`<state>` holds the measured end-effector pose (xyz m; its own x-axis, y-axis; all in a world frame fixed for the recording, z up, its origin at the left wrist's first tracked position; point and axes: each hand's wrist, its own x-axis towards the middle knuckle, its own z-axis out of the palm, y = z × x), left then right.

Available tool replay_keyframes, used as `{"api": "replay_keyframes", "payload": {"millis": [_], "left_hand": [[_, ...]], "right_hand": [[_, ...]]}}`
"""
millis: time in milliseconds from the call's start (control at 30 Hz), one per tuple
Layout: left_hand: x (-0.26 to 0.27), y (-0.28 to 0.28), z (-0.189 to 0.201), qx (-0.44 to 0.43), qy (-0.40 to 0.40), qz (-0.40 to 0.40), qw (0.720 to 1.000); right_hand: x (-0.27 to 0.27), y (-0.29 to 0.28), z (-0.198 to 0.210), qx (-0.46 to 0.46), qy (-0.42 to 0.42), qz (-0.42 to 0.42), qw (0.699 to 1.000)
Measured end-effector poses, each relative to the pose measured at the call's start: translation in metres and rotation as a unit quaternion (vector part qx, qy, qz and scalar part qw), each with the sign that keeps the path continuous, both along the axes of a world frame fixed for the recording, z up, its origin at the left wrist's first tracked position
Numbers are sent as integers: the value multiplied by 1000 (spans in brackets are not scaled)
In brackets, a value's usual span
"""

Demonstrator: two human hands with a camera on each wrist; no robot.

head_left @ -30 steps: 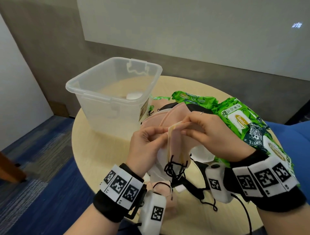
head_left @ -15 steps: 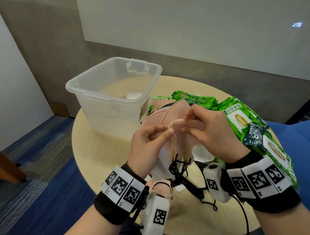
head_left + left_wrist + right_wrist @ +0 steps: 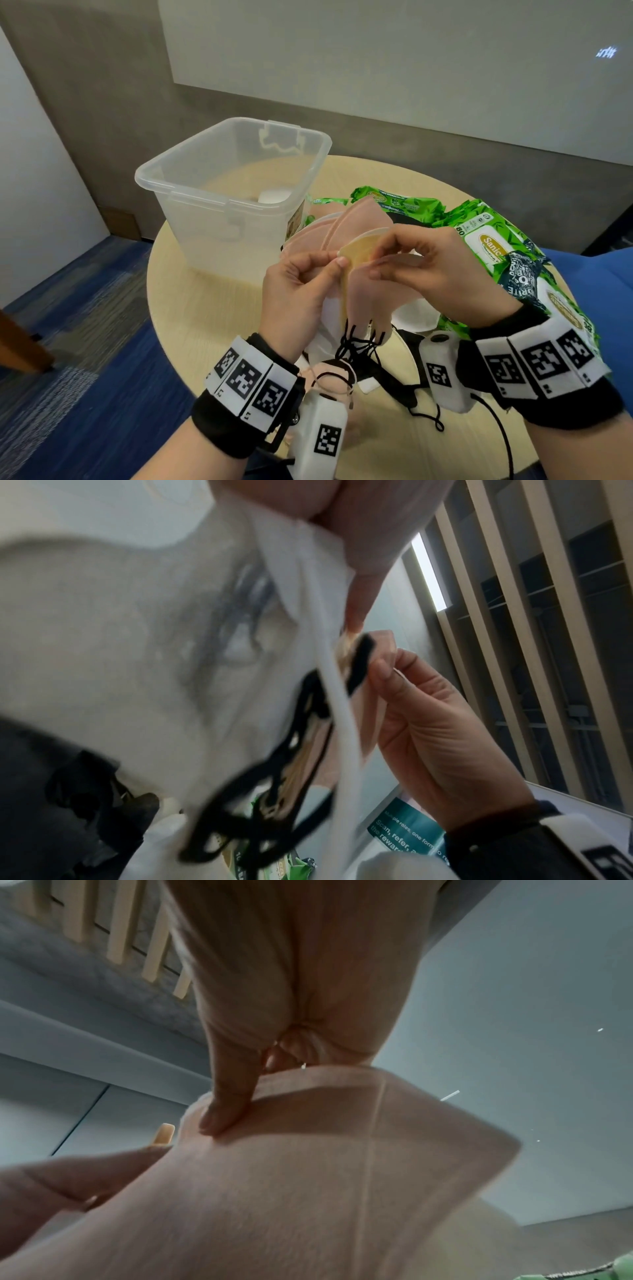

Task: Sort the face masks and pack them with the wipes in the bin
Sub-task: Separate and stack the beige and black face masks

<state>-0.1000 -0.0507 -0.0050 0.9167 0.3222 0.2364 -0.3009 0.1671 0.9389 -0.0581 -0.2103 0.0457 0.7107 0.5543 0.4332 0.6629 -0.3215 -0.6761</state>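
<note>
Both hands (image 3: 363, 274) on fanned pink and yellow face masks (image 3: 359, 250)

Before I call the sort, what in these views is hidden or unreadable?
- Head view: bin contents; frosted wall shows only something white.
- Head view: how many masks the hands hold; layers overlap.
- Left wrist view: ear loops blurred.
- Right wrist view: pink mask blocks the table.

Pale pink masks (image 3: 368, 291) with black ear loops (image 3: 356, 346); one yellow mask (image 3: 358, 251); green leaf-patterned wipes packs (image 3: 486, 236); clear bin (image 3: 191, 178); beige counter (image 3: 205, 308).
</note>
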Motion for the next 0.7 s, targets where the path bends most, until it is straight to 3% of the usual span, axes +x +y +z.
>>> {"api": "replay_keyframes", "payload": {"millis": [133,467,700], "left_hand": [[-3,-2,1,-8,-2,-39,999],[-5,-5,2,-98,34,-80,991],[-5,-4,2,-140,54,-80,985]], "right_hand": [[3,3,0,-10,-3,-10,1000],[-8,8,-14,13,-149,-35,988],[-14,5,-16,49,-122,-14,991]]}}
